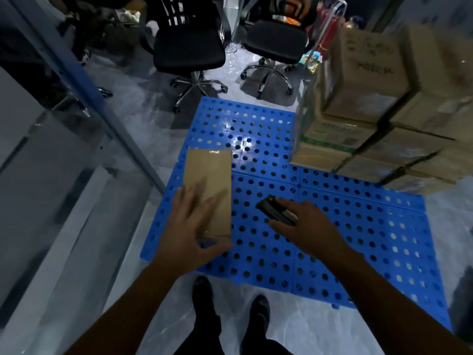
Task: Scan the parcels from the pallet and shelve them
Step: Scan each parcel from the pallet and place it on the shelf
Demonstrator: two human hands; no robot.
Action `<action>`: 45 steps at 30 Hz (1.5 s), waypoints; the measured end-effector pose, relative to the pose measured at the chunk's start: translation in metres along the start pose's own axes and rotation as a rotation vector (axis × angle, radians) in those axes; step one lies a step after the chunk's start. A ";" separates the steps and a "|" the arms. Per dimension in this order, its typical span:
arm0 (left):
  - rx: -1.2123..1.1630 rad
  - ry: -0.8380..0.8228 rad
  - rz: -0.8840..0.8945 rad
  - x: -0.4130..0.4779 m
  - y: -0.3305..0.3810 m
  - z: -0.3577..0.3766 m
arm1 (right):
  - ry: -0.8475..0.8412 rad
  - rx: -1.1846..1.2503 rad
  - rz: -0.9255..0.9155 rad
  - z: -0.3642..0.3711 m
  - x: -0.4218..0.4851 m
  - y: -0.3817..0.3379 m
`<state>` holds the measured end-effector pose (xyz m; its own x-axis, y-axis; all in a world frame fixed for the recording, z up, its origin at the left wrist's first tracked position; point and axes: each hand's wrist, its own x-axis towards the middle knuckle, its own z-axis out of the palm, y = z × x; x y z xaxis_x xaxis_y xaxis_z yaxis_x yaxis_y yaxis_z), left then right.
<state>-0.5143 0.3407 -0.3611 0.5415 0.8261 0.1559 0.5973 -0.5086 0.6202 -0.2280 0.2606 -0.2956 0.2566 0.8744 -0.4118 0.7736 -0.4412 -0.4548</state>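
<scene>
A flat brown cardboard parcel lies on the left part of the blue perforated pallet. My left hand is at the parcel's near end, fingers spread over its top and thumb under the near edge. My right hand grips a black handheld scanner, which points left toward the parcel. A stack of brown cardboard boxes stands on the pallet's far right corner.
A metal shelf unit with a blue upright runs along the left. Two black office chairs stand beyond the pallet. My feet are on the pale floor at the pallet's near edge.
</scene>
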 end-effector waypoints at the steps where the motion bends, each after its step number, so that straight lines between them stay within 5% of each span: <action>1: 0.083 -0.014 -0.015 0.001 -0.001 0.002 | -0.002 0.002 -0.001 0.004 0.001 -0.007; 8: 0.167 0.087 0.095 0.021 -0.016 0.016 | 0.025 0.000 0.043 0.021 0.012 -0.034; 11: 0.000 0.113 0.121 0.035 -0.034 0.011 | 0.056 -0.001 0.052 0.020 0.016 -0.037; 15: -0.441 0.065 -0.112 0.037 -0.063 0.004 | 0.095 -0.078 0.031 0.013 0.022 -0.044; 26: -0.488 -0.103 -0.173 0.052 -0.051 0.028 | -0.028 -0.637 -0.096 -0.038 0.040 -0.067; 36: -0.514 -0.103 -0.199 0.053 -0.054 0.035 | -0.083 -0.813 -0.202 -0.060 0.042 -0.053; 41: -0.515 -0.122 -0.263 0.054 -0.054 0.036 | -0.055 -0.779 -0.248 -0.058 0.055 -0.025; 45: -0.544 -0.088 -0.313 0.049 -0.037 0.030 | -0.116 -0.383 -0.105 -0.039 0.076 0.006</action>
<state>-0.4924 0.3933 -0.3995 0.4503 0.8809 -0.1461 0.3619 -0.0305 0.9317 -0.1813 0.3323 -0.2991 0.1148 0.8726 -0.4747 0.9575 -0.2245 -0.1810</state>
